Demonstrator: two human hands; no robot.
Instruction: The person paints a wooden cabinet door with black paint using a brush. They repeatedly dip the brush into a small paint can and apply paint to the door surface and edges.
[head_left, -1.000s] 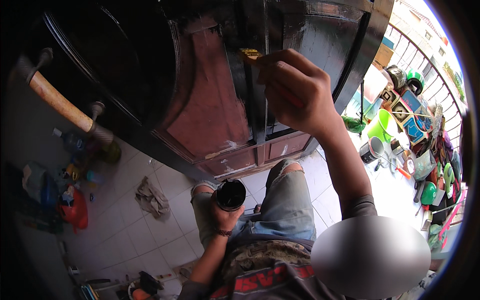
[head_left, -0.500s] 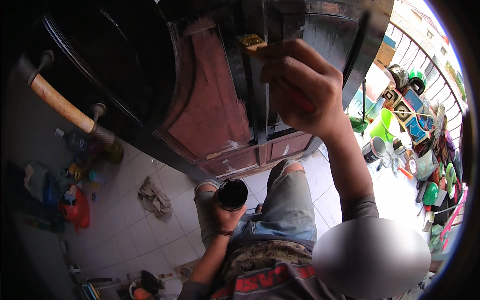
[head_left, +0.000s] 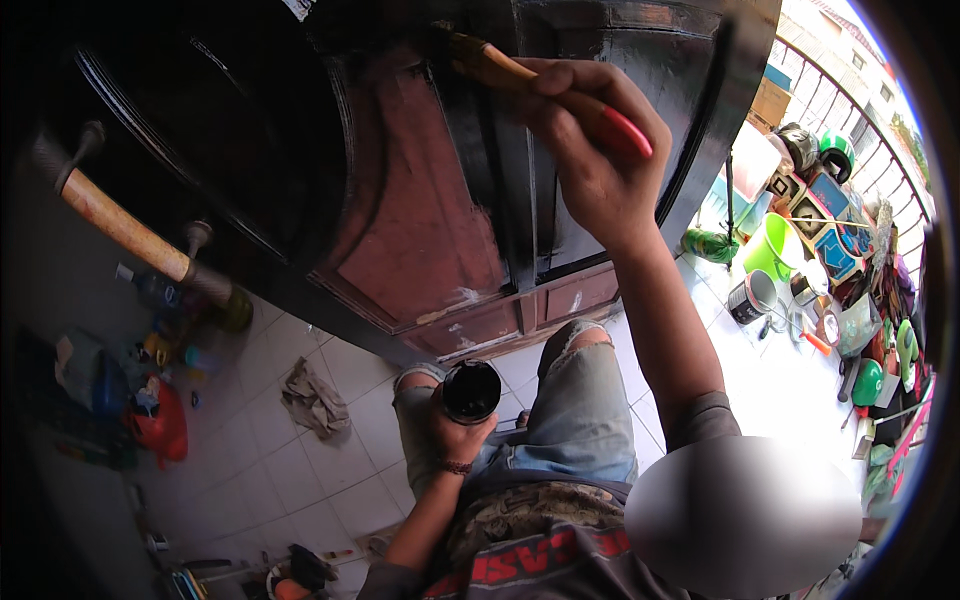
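"On the upper part of the door (head_left: 505,215), what is the position of the brush (head_left: 492,66)?"

"It slants across the door's dark face, bristles toward the upper left, just above and to the right of the reddish-brown panel (head_left: 395,190). Bristle contact cannot be confirmed; that area is too dark."

"State of each hand?"

"Right hand (head_left: 608,150): in front of the door, thumb and fingers clamped on the brush, the red handle end projecting beyond them. Left hand (head_left: 460,435): below the door's lower edge, fingers wrapped around the cup (head_left: 497,392), some hidden from view. The cup faces mouth upward and appears to contain black paint."

"List possible faults and causes."

"First, drips: overloaded bristles could shed paint onto the shorts (head_left: 580,410) or the tiled floor (head_left: 290,465) below the door. Second, a spill: the cup sits close above the left thigh, and a tilted wrist would pour its contents there. Third, smearing: the right knuckles are near the door's glossy face; if that coat is wet, contact would mark it."

"Is a cloth (head_left: 315,398) available?"

"One lies crumpled to the lower left of the door, apart from both hands."
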